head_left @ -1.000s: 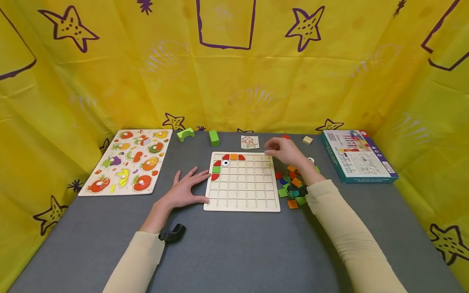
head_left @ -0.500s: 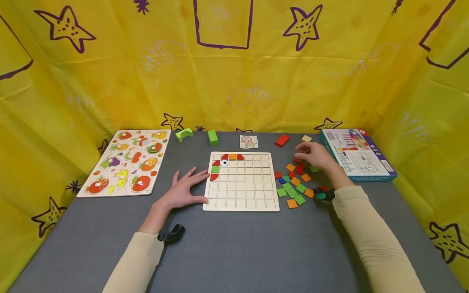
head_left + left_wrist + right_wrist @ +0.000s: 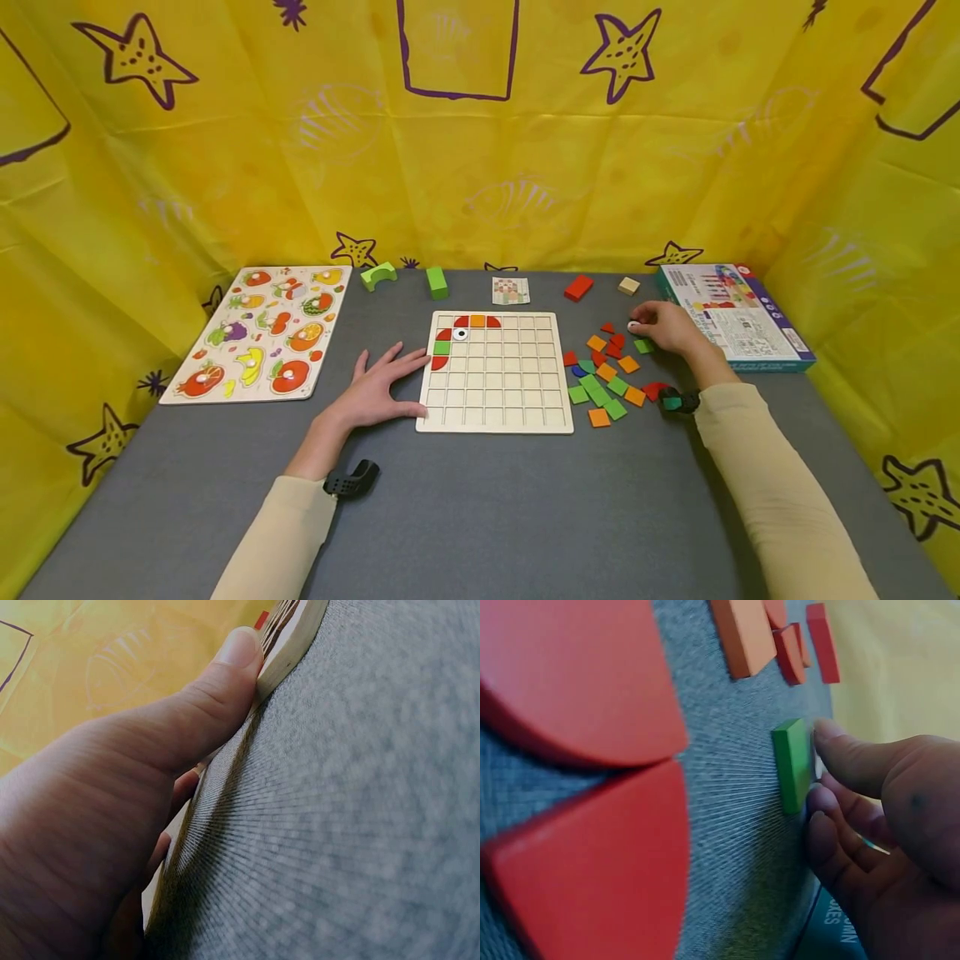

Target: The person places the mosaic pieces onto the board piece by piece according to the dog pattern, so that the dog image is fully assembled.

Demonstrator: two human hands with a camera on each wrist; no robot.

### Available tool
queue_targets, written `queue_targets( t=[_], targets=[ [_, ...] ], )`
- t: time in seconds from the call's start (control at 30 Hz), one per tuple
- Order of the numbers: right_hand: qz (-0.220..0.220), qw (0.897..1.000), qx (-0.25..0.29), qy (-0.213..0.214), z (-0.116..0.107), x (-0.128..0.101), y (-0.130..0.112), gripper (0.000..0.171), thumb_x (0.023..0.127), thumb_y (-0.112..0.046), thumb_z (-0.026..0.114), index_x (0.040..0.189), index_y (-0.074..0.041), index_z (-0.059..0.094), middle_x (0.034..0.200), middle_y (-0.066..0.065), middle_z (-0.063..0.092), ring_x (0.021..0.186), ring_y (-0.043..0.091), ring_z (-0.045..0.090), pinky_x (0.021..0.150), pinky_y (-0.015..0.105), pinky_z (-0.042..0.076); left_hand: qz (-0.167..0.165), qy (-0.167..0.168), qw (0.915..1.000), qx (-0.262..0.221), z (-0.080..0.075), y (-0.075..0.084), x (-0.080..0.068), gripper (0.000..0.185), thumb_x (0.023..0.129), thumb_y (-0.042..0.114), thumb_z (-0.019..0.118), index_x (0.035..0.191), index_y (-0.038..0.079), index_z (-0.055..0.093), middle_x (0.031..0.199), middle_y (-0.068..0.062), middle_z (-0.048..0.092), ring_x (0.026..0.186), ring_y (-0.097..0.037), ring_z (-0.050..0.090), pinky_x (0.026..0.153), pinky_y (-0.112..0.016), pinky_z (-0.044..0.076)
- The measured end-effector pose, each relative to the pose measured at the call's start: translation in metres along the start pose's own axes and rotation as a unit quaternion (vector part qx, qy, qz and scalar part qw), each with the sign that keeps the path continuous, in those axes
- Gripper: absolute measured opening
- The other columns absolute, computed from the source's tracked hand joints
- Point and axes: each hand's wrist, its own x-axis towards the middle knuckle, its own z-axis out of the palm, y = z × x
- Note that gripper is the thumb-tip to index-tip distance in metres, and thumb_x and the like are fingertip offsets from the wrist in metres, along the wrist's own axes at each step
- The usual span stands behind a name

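Green tile [image 3: 642,346], square and so without a long axis, flat on the grey tabletop [image 3: 480,500] at the far right edge of the scatter of loose tiles [image 3: 607,387], just right of the board [image 3: 495,417] and just in front of the box [image 3: 731,321]. Right up against the fingertips of the right hand [image 3: 663,329]: in the right wrist view, thumb and one curled finger meeting the near edge of the green tile [image 3: 793,765], the rest of the right hand [image 3: 885,825] behind it on the box side, so that the tile lies from the grip toward the board. Grip curled and drawn together at the tips; whether already pinching the tile or only touching its edge, cannot tell. A small white round piece [image 3: 633,326] close by the same fingertips, too small to place more exactly. Two red quarter-round pieces [image 3: 577,682] large in the foreground of that view, apart from the tile. Left hand [image 3: 375,392] well apart, across the board, spread flat on the tabletop with the thumb pressed to the board's left edge [image 3: 292,645]; by far the farther hand. On the board, a few red, orange and green pieces in the top left corner. Beyond, a small card [image 3: 511,291], a red block [image 3: 578,287] and, far left, a fruit puzzle [image 3: 258,332].
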Motion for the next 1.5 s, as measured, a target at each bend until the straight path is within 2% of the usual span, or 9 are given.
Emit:
queue_targets(
  t=[0.27, 0.4, 0.5, 0.67, 0.87, 1.1, 1.27, 1.37, 1.5],
  targets=[
    [-0.013, 1.000, 0.006, 0.007, 0.000, 0.000, -0.003, 0.017, 0.098, -0.010, 0.068, 0.105, 0.005, 0.063, 0.093, 0.017, 0.061, 0.084, 0.032, 0.053, 0.077, 0.040, 0.042, 0.007, 0.003, 1.0000, -0.003, 0.000, 0.000, 0.000, 0.092, 0.078, 0.057, 0.081, 0.154, 0.017, 0.047, 0.160, -0.003, 0.038, 0.151, -0.038, 0.015, 0.110, -0.069, -0.009],
    [-0.011, 1.000, 0.026, 0.005, 0.000, 0.002, -0.010, 0.017, 0.100, -0.014, 0.067, 0.105, 0.001, 0.064, 0.094, 0.014, 0.062, 0.085, 0.030, 0.053, 0.076, 0.038, 0.042, 0.009, 0.004, 0.9999, -0.002, 0.000, 0.001, 0.000, 0.092, 0.078, 0.056, 0.082, 0.154, 0.017, 0.047, 0.160, -0.004, 0.038, 0.151, -0.038, 0.015, 0.110, -0.069, -0.009],
    [-0.003, 0.999, 0.050, 0.000, 0.002, 0.004, -0.021, 0.018, 0.100, -0.018, 0.066, 0.107, -0.001, 0.065, 0.096, 0.014, 0.062, 0.086, 0.030, 0.054, 0.074, 0.037, 0.045, 0.009, 0.004, 1.0000, -0.002, 0.000, 0.001, 0.000, 0.093, 0.078, 0.057, 0.081, 0.154, 0.017, 0.047, 0.160, -0.004, 0.038, 0.151, -0.038, 0.015, 0.110, -0.069, -0.009],
    [-0.002, 0.997, 0.080, -0.001, 0.011, 0.013, -0.045, 0.015, 0.099, -0.012, 0.067, 0.107, 0.001, 0.066, 0.097, 0.016, 0.063, 0.081, 0.029, 0.060, 0.071, 0.033, 0.052, 0.007, 0.003, 1.0000, -0.004, 0.001, 0.000, -0.001, 0.092, 0.078, 0.057, 0.081, 0.154, 0.018, 0.046, 0.160, -0.003, 0.038, 0.151, -0.037, 0.015, 0.110, -0.069, -0.009],
    [-0.021, 0.994, 0.107, -0.006, 0.030, 0.024, -0.075, 0.012, 0.098, -0.008, 0.068, 0.104, 0.002, 0.066, 0.093, 0.016, 0.064, 0.076, 0.028, 0.063, 0.068, 0.032, 0.054, 0.005, 0.004, 1.0000, -0.004, 0.000, 0.000, -0.001, 0.092, 0.078, 0.056, 0.082, 0.154, 0.017, 0.047, 0.159, -0.004, 0.039, 0.151, -0.038, 0.016, 0.110, -0.070, -0.009],
    [-0.049, 0.990, 0.134, -0.020, 0.059, 0.038, -0.115, 0.013, 0.097, -0.009, 0.069, 0.104, 0.002, 0.067, 0.093, 0.014, 0.064, 0.081, 0.032, 0.066, 0.073, 0.041, 0.056, 0.000, -0.001, 1.0000, -0.001, -0.001, 0.001, 0.000, 0.092, 0.078, 0.056, 0.082, 0.154, 0.018, 0.046, 0.160, -0.004, 0.038, 0.151, -0.037, 0.015, 0.111, -0.069, -0.009],
    [-0.068, 0.985, 0.152, -0.039, 0.080, 0.045, -0.142, 0.010, 0.097, -0.008, 0.068, 0.102, 0.001, 0.067, 0.092, 0.012, 0.064, 0.080, 0.031, 0.064, 0.071, 0.038, 0.054, 0.002, 0.000, 1.0000, 0.000, -0.002, 0.001, 0.000, 0.092, 0.078, 0.055, 0.082, 0.154, 0.018, 0.046, 0.160, -0.003, 0.038, 0.151, -0.036, 0.015, 0.111, -0.068, -0.009],
    [-0.081, 0.984, 0.151, -0.048, 0.092, 0.050, -0.153, 0.008, 0.097, -0.007, 0.068, 0.100, 0.000, 0.067, 0.091, 0.011, 0.064, 0.078, 0.029, 0.063, 0.068, 0.034, 0.052, 0.006, 0.002, 1.0000, 0.000, -0.002, 0.002, -0.001, 0.091, 0.079, 0.055, 0.081, 0.154, 0.017, 0.047, 0.160, -0.005, 0.038, 0.151, -0.038, 0.016, 0.110, -0.070, -0.009],
    [-0.085, 0.988, 0.118, -0.045, 0.105, 0.055, -0.163, 0.007, 0.096, -0.009, 0.069, 0.098, -0.002, 0.069, 0.089, 0.009, 0.064, 0.076, 0.024, 0.059, 0.067, 0.031, 0.048, 0.008, 0.004, 1.0000, 0.000, -0.001, 0.001, -0.001, 0.089, 0.080, 0.055, 0.081, 0.154, 0.016, 0.047, 0.159, -0.006, 0.039, 0.151, -0.040, 0.016, 0.109, -0.071, -0.009]
  ],
)
